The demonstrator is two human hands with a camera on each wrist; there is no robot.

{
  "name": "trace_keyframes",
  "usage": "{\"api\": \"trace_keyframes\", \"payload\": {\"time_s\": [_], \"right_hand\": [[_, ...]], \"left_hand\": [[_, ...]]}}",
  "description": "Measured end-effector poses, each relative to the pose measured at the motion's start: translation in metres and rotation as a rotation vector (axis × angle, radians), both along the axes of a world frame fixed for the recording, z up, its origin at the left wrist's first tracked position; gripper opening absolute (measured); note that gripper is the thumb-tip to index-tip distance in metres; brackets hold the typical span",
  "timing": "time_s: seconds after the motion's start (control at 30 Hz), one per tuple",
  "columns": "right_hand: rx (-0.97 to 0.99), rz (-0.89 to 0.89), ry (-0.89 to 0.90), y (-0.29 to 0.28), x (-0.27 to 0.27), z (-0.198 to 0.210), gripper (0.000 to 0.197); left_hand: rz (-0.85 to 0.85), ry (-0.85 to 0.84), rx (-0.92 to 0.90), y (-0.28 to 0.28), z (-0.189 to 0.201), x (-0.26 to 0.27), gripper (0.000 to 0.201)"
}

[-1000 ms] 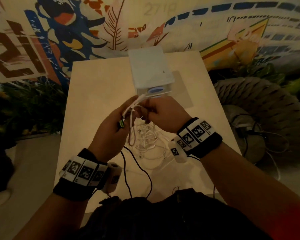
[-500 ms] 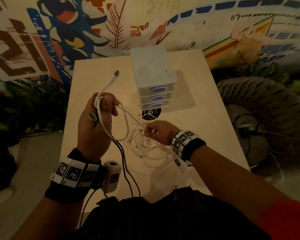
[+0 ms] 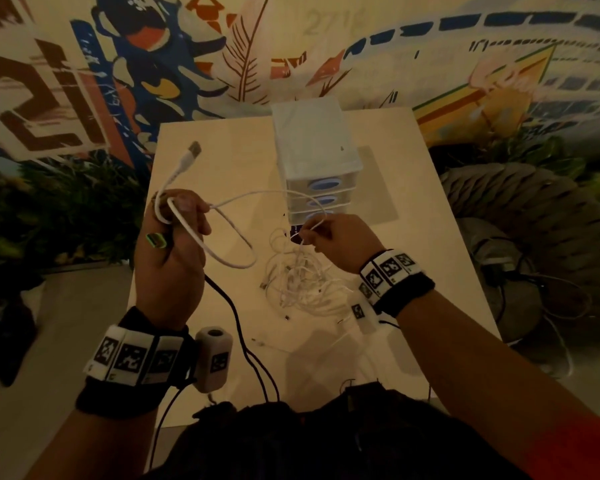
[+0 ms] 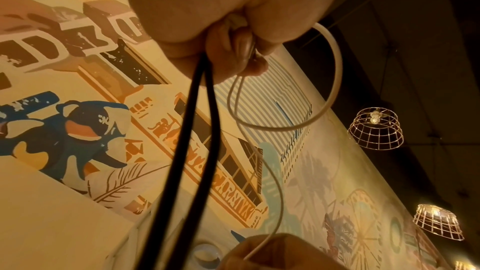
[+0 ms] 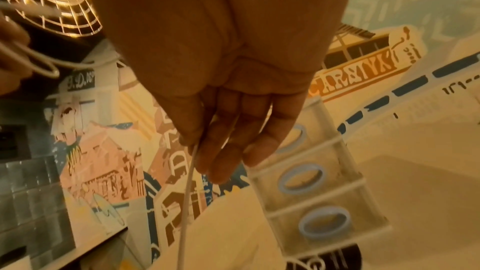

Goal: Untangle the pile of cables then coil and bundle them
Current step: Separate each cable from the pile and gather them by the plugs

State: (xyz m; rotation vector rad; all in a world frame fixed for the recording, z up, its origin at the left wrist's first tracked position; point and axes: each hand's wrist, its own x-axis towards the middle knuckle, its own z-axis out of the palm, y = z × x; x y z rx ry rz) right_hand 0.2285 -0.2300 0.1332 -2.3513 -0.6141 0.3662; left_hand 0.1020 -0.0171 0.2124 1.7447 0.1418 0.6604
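Observation:
A tangled pile of thin white cables (image 3: 298, 278) lies on the pale table (image 3: 222, 157). My left hand (image 3: 174, 233) is raised left of the pile and grips a thicker white cable (image 3: 222, 258) looped round its fingers, its USB plug (image 3: 193, 150) sticking up. The same hand holds two black cables (image 4: 192, 130) that hang toward my body. A strand of the white cable arcs across to my right hand (image 3: 329, 237), which pinches it (image 5: 188, 182) between thumb and fingers just above the pile.
A small white drawer unit (image 3: 312, 157) with blue oval handles stands behind the pile, a dark round sticker at its foot. A painted mural wall rises behind the table. A grey woven seat (image 3: 534, 216) with dark cables sits to the right. Plants stand on the left.
My hands have moved apart: the left went up and left with the white cable, its plug now free above. The right dropped to the pile and drew a strand out sideways.

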Motion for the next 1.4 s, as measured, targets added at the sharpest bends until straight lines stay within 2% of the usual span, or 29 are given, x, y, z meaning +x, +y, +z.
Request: {"api": "trace_keyframes", "payload": {"time_s": [0.17,0.27,0.3,0.4,0.47,0.53,0.63,0.73,0.8,0.93,1.03,1.17,1.33,1.4], "right_hand": [[0.116,-0.085,-0.075,-0.016,0.004,0.031,0.024],[0.288,-0.133,-0.055,-0.026,0.004,0.047,0.008],[0.347,-0.153,-0.06,-0.029,0.003,0.053,0.009],[0.44,-0.168,-0.101,-0.036,-0.002,0.069,0.015],[0.45,-0.157,-0.134,-0.038,-0.003,0.073,0.014],[0.461,-0.138,-0.141,-0.038,-0.007,0.073,0.01],[0.465,-0.076,-0.154,-0.03,-0.016,0.077,0.024],[0.539,0.019,-0.063,-0.023,-0.028,0.086,0.018],[0.531,0.034,-0.089,-0.024,-0.033,0.095,0.018],[0.455,-0.11,-0.236,-0.049,-0.03,0.099,0.02],[0.333,-0.163,-0.25,-0.088,-0.032,0.078,0.019],[0.138,-0.233,-0.104,-0.151,-0.06,0.029,0.027],[0.137,-0.314,0.339,-0.204,-0.127,-0.03,0.025],[0.176,-0.346,0.485,-0.21,-0.15,-0.047,0.026]], "left_hand": [[0.021,0.013,-0.007,-0.001,0.0,-0.001,0.029],[0.025,0.045,-0.007,-0.001,-0.002,0.0,0.041],[0.023,0.053,0.009,-0.001,-0.002,0.0,0.042],[0.016,0.094,0.079,0.001,-0.008,0.003,0.033],[-0.027,0.149,0.113,-0.003,-0.011,0.005,0.027],[-0.086,0.198,0.221,-0.013,-0.013,0.005,0.033],[-0.164,0.248,0.348,-0.032,-0.014,0.004,0.045],[-0.259,0.252,0.344,-0.04,-0.018,0.004,0.045],[-0.289,0.257,0.286,-0.042,-0.018,0.004,0.046],[-0.277,0.25,0.212,-0.032,-0.019,0.004,0.034],[-0.214,0.225,0.217,-0.02,-0.021,0.004,0.028],[-0.207,0.239,0.177,-0.016,-0.018,0.003,0.03],[-0.379,0.19,0.136,-0.028,-0.011,-0.002,0.021],[-0.457,0.222,0.198,-0.035,-0.014,-0.004,0.019]]}}
